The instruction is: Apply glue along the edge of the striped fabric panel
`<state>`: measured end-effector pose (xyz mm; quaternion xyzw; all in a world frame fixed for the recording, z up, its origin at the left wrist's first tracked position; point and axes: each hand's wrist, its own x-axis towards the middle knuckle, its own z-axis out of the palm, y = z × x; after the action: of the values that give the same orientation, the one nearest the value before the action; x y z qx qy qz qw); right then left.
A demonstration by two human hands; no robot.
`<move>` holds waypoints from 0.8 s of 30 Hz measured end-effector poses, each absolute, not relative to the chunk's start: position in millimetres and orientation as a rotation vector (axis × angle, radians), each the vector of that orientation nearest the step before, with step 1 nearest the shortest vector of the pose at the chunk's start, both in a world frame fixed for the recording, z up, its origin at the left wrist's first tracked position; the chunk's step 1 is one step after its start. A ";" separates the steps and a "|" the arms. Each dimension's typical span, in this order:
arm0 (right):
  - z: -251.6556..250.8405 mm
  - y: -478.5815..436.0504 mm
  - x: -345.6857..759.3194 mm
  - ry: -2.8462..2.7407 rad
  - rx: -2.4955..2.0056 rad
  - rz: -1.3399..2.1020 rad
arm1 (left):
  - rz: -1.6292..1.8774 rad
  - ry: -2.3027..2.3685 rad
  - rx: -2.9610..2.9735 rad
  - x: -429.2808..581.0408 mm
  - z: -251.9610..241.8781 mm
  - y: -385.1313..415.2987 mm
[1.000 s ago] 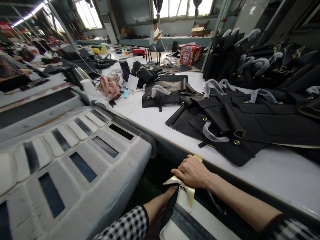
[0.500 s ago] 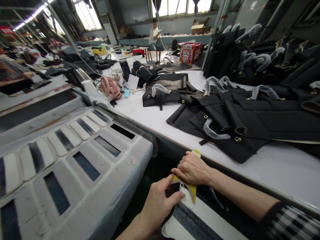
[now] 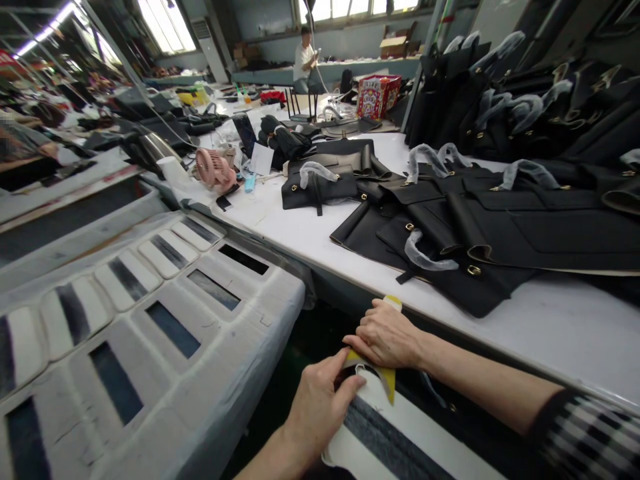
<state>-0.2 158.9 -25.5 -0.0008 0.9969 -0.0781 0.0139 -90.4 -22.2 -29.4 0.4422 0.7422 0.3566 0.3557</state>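
Right hand (image 3: 387, 333) is wrapped tight around a yellow-and-white tool (image 3: 389, 383) with a curved, crescent-looking head. The handle end pokes out past the far side of the fist, and the crescent sits just under it, on the near side. Left hand (image 3: 317, 397) is right next to it, thumb and forefinger curled in around the end of a white panel (image 3: 400, 437) with a dark stripe down it. Can't honestly tell whether those two fingers are pinching the panel or just resting there. The panel itself runs nearer than both hands and off to the right, with its far end tucked by the crescent. A checked sleeve (image 3: 593, 433) covers the right arm, down at the lower right.

Left of the left hand there's a pale covered surface (image 3: 213, 333) with dark rectangular slots, and a row of white pads (image 3: 170, 255) with dark stripes along its far side. Beyond the right hand is a white tabletop (image 3: 280, 223) with black bag pieces (image 3: 467, 290) and plastic-wrapped handles. Farther off and to the left of that hand: a pink fan (image 3: 215, 169). Way past everything, a person (image 3: 303, 63) sits by a bench.
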 end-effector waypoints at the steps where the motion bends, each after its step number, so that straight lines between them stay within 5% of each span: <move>1: -25.6 159.1 0.4 3.107 -0.004 -0.249 | 0.902 1.933 1.158 -90.1 -29.1 -22.1; 18: -30.1 126.6 26.4 3.059 0.311 -0.226 | 0.759 1.957 1.385 -86.6 -32.3 -23.6; 24: -28.8 116.7 38.9 2.986 0.514 -0.237 | 1.153 1.414 0.741 -93.8 -37.3 -21.0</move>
<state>38.9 116.7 -28.8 0.1690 0.9812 -0.0780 0.0514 -93.8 -21.0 -37.3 0.3136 0.5982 0.4877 0.5531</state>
